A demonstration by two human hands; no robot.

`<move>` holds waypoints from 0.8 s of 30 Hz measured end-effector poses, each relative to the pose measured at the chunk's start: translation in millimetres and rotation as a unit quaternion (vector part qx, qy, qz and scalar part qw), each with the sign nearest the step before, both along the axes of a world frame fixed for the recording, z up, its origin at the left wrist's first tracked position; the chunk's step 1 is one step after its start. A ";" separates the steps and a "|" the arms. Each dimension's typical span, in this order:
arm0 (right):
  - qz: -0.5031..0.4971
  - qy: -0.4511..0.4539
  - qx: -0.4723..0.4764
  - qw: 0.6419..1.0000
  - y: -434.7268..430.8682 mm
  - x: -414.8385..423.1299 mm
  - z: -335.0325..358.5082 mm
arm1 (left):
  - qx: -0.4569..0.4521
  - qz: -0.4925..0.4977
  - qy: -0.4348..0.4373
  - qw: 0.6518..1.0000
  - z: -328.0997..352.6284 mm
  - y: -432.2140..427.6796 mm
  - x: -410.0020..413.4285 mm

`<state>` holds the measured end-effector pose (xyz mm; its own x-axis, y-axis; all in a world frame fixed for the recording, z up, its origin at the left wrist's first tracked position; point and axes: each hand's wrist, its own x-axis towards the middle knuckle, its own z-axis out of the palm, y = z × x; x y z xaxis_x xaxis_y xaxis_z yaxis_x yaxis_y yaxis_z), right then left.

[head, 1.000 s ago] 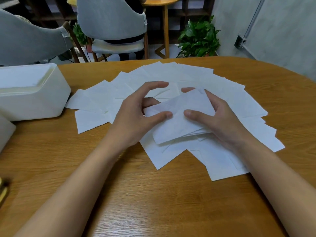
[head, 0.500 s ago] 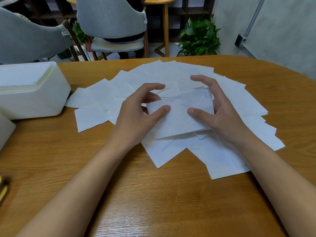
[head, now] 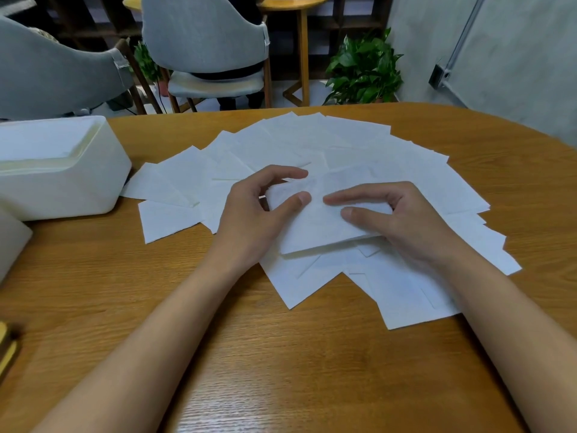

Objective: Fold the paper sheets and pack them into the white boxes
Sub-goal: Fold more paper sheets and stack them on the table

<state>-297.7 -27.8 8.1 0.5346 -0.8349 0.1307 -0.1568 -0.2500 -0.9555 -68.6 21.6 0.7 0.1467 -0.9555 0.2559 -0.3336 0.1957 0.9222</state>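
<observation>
Several white paper sheets lie fanned out across the wooden table. On top of the pile sits a folded sheet. My left hand pinches its left end between thumb and curled index finger. My right hand lies over its right part, with the fingers pressing down on the top layer and the thumb on the sheet near its front edge. A white box stands open at the table's left edge.
The corner of a second white box shows at the far left. A yellow and dark object lies at the lower left edge. Grey chairs, a small round table and a potted plant stand beyond the far edge.
The raised sheet has been folded over and brought down flat onto the pile. My right hand's fingers moved from the sheet's far edge onto its top. The left hand kept its pinch.
</observation>
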 end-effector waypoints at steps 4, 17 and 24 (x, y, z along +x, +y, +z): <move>-0.102 -0.015 -0.036 0.994 -7.1 -2.6 -3.9 | -0.104 0.022 -0.145 0.984 -6.0 2.7 -6.5; -0.204 -0.017 -0.076 0.976 -13.8 -4.3 -5.7 | -0.172 -0.144 -0.365 0.903 -23.3 -6.7 -39.9; -0.184 -0.014 -0.075 0.980 -13.8 -3.1 -6.1 | -0.187 -0.130 -0.271 0.935 -28.4 -6.8 -44.2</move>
<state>-300.8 -41.6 2.0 0.1959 -0.9404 0.2779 -0.2370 -0.3204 -0.9172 -112.9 14.8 -27.7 -0.3260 -0.7697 0.5488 -0.6284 0.6102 0.4825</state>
